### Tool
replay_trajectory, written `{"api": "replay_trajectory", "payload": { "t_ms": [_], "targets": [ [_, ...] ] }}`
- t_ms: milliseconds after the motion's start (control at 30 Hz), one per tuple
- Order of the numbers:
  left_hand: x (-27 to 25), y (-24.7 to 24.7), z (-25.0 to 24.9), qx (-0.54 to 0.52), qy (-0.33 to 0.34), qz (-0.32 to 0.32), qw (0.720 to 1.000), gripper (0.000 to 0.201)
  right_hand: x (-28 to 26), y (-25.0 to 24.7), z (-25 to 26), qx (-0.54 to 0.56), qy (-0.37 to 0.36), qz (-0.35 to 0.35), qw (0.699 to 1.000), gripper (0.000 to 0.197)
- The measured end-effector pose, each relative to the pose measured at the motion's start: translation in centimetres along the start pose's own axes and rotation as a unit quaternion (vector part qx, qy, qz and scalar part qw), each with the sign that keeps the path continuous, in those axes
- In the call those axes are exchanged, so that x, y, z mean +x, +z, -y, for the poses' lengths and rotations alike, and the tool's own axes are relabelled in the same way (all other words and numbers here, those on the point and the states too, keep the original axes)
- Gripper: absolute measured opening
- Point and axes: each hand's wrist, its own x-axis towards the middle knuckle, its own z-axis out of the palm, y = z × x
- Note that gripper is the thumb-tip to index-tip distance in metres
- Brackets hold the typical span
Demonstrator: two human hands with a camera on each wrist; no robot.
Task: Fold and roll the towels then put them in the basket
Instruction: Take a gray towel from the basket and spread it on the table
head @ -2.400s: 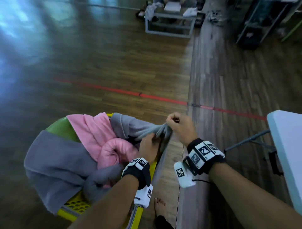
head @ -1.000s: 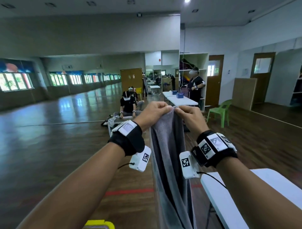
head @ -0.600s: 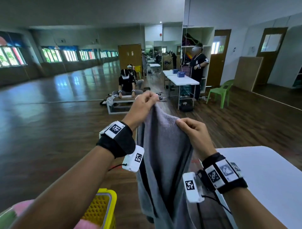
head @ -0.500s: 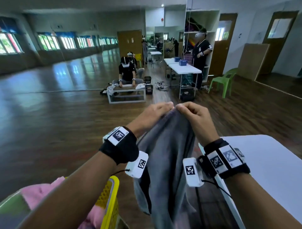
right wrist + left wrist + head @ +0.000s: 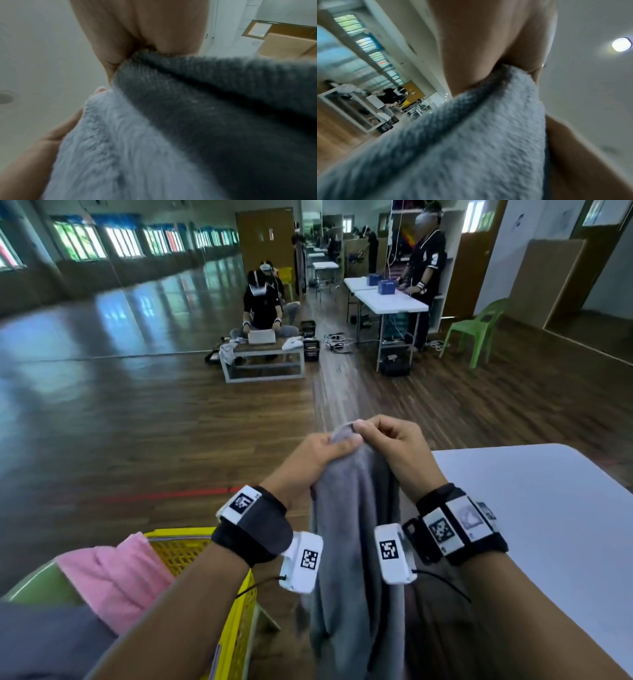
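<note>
A grey towel (image 5: 356, 542) hangs straight down in front of me, held up by its top edge. My left hand (image 5: 322, 453) pinches that edge from the left and my right hand (image 5: 387, 443) pinches it right beside, the two hands almost touching. In the left wrist view the fluffy grey towel (image 5: 471, 142) fills the lower frame under my left hand (image 5: 488, 47). In the right wrist view my right hand (image 5: 140, 33) pinches the grey towel (image 5: 188, 121). The yellow basket (image 5: 236, 618) stands at lower left with a pink towel (image 5: 116, 577) in it.
A white table (image 5: 548, 525) lies to my right, its corner near my right wrist. Another grey towel (image 5: 51, 642) drapes at the bottom left. Far across the wooden floor a person sits at a low table (image 5: 263, 361), and another stands by a white table (image 5: 387, 299).
The grey towel has come out of the basket and up in front of me. My hands spread apart along its top edge, then came back together and sank a little.
</note>
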Motion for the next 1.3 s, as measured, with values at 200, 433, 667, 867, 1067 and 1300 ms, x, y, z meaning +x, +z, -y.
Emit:
{"api": "replay_trajectory", "payload": {
  "t_ms": [200,433,667,867,1067,1300],
  "targets": [
    [-0.2,-1.9,-0.2,-0.09,0.0,0.0,0.996,0.026,-2.4,-0.5,-1.3,0.009,0.031,-0.003,0.999,0.046],
    [0.2,-1.9,-1.1,-0.054,0.055,-0.071,0.994,0.021,-2.0,0.6,-0.8,-0.013,0.031,0.031,0.999,0.036],
    [-1.2,-1.0,-0.1,0.063,0.042,0.066,0.995,0.017,-0.9,0.4,0.9,0.012,-0.01,0.003,1.0,0.03],
    [-0.7,-2.8,-1.0,-0.102,0.08,-0.085,0.988,0.016,-2.9,1.0,-0.9,-0.005,0.041,0.024,0.999,0.046],
    [-1.2,-2.5,-0.9,0.03,0.064,0.006,0.998,0.033,-0.6,1.0,0.8,-0.015,-0.008,0.024,1.0,0.037],
    [-1.4,-1.8,-0.6,0.053,0.059,0.026,0.997,0.014,-1.5,0.8,0.2,-0.01,-0.014,-0.02,1.0,0.043]
  ]
}}
